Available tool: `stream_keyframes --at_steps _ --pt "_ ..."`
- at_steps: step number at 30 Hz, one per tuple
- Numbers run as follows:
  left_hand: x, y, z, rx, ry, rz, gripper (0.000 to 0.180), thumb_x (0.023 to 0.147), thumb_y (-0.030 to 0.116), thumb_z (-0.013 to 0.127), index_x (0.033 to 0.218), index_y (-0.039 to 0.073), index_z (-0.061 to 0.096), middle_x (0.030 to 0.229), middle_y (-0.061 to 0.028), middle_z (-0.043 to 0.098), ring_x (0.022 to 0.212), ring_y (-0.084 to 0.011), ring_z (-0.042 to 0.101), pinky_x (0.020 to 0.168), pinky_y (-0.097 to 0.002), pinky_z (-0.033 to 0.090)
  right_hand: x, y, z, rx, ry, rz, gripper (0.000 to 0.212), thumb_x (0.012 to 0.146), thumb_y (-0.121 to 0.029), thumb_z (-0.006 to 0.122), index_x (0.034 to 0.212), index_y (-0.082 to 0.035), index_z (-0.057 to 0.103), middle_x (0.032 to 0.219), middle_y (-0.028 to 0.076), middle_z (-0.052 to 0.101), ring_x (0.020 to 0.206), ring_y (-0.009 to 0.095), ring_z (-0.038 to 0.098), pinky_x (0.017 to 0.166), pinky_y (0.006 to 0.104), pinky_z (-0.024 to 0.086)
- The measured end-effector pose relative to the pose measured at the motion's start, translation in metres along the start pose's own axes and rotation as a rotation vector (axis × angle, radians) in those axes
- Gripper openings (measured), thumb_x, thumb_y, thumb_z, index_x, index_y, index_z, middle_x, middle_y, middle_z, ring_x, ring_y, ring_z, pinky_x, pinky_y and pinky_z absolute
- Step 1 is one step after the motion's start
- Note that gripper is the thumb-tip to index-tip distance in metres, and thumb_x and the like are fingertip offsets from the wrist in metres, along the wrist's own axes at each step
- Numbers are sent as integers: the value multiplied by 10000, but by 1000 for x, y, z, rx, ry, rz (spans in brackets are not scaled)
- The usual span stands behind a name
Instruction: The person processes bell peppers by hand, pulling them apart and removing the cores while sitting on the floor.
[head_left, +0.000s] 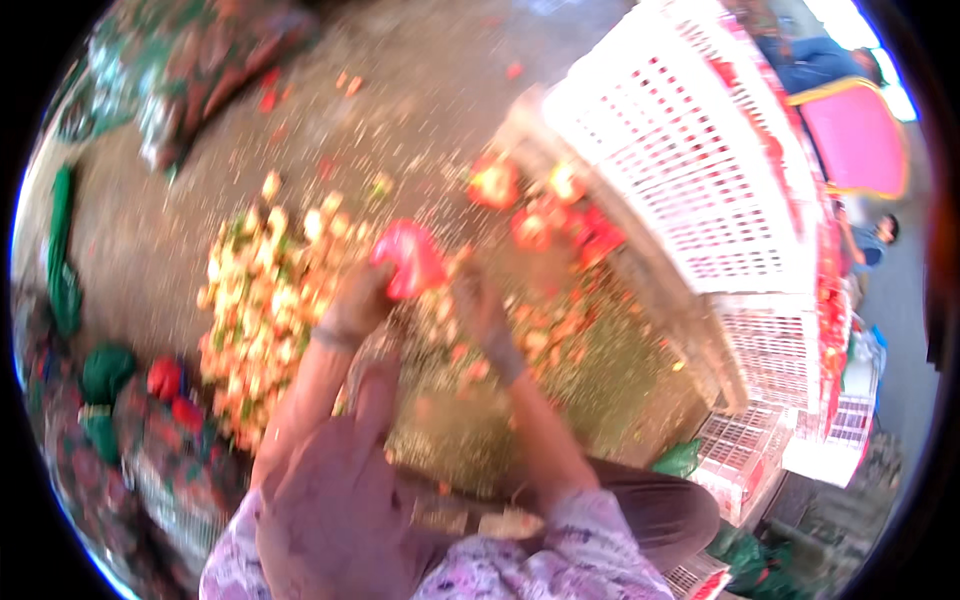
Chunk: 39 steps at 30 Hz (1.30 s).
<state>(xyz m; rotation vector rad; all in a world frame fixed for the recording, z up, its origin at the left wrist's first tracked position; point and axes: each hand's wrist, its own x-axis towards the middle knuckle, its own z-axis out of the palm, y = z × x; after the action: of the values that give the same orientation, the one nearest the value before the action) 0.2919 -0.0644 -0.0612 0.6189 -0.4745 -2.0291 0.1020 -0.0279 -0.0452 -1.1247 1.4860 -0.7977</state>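
Observation:
My left hand (358, 298) is closed round a red bell pepper (410, 260), held above the floor in front of me. Just to its right, my right hand (476, 298) is closed and blurred; a small pale bit shows at its fingertips, and I cannot make out what it grips. Left of the hands spreads a large heap of cream-coloured pepper cores (255, 310) with green stems. Several red peppers (540, 222), some showing pale insides, lie on the floor ahead and to the right. Small orange-red scraps (560, 325) are scattered beyond my right hand.
White perforated crates (660, 140) stand stacked on a wooden pallet (640, 260) at the right, with red produce inside. Full mesh sacks (200, 60) lie far left, others (165, 450) near left. A person (868, 240) and a pink chair (855, 135) are beyond the crates.

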Motion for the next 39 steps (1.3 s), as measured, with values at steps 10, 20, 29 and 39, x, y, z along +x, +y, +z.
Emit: stream_keyframes --at_steps 10,20,29,39 --pt "-14 14 49 475 55 -72 461 955 336 582 1278 20 492 1088 -67 605 909 -125 600 729 -266 496 -4 -102 -75 23 457 -462 531 863 -186 643 1315 15 448 1108 132 613 1044 220 598 883 358 499" --pt "-18 -3 1 325 316 -210 328 973 279 555 1209 52 545 1022 -54 635 898 -166 635 744 -296 521 109 -115 -220 -394 448 -758 248 929 -209 570 1043 2 633 923 110 667 800 187 631 707 347 505" --pt "-55 29 -29 1159 281 -25 331 964 281 545 1177 32 585 1038 -57 615 893 -140 593 703 -298 506 214 107 -107 -1206 591 -791 527 754 -293 717 1206 -68 568 1126 202 604 1065 350 581 915 432 467" --pt "-11 21 -2 1009 147 334 533 984 400 497 1364 28 463 1331 -182 520 1200 -289 512 1019 -391 411 83 -54 -51 -299 -470 -318 260 728 -129 624 948 6 654 794 76 653 675 199 612 653 344 515"
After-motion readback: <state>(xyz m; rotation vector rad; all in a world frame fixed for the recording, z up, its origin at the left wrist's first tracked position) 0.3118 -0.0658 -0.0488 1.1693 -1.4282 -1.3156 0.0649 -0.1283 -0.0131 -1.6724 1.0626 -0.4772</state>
